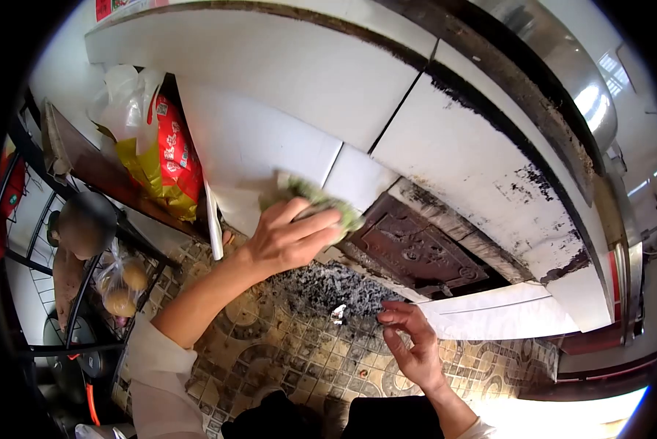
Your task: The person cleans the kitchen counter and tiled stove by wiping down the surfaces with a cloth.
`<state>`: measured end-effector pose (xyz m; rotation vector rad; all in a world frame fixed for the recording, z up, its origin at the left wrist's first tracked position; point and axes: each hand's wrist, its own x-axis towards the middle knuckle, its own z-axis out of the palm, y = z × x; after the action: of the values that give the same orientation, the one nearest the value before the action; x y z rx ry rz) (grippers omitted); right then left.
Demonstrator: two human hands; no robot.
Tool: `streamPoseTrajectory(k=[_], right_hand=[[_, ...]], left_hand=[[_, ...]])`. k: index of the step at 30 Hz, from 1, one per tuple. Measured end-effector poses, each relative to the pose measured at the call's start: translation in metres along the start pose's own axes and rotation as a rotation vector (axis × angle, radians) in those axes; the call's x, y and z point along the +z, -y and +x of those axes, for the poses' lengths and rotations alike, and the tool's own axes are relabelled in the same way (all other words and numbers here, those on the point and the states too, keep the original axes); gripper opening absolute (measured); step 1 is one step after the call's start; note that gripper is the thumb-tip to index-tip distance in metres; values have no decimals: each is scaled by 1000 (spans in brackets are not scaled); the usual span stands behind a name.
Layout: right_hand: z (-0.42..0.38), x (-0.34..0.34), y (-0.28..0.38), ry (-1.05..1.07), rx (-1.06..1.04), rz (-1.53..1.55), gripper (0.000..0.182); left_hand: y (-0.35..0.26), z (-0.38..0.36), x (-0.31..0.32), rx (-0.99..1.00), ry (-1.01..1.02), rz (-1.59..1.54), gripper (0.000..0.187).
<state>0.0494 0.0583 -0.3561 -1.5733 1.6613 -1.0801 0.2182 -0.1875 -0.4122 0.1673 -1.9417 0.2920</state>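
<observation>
My left hand (293, 233) is wrapped round a crumpled green-and-white cloth (321, 201) and presses it to the white tiles (262, 146) of the stove front. The cloth is a little blurred, and its far edge lies beside the brown metal stove door (420, 245). Lower down, my right hand (411, 340) hangs with its fingers loosely bent and apart, holding nothing that shows. It is over the patterned floor, near a heap of dark ash (336, 289). A small white scrap (338, 314) lies at the edge of the ash.
Left of the stove stand a red and yellow bag (174, 157) and a white plastic bag. A black wire rack (87, 293) with a bag of round brown items (123, 289) is at far left. Soot marks the tile edges, and a shiny metal pot (570, 58) sits on top.
</observation>
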Motion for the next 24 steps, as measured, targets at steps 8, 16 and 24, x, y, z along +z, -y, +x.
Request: streamPoseTrajectory(k=[8, 16, 24], right_hand=[[-12, -2, -11, 25, 108, 120, 19], [-4, 5, -9, 54, 80, 97, 21], [1, 13, -9, 120, 152, 114, 21]], left_hand=[[24, 22, -67, -980, -623, -213, 33], [-5, 45, -4, -391, -315, -43, 30], [-8, 69, 6, -138, -273, 22, 24]])
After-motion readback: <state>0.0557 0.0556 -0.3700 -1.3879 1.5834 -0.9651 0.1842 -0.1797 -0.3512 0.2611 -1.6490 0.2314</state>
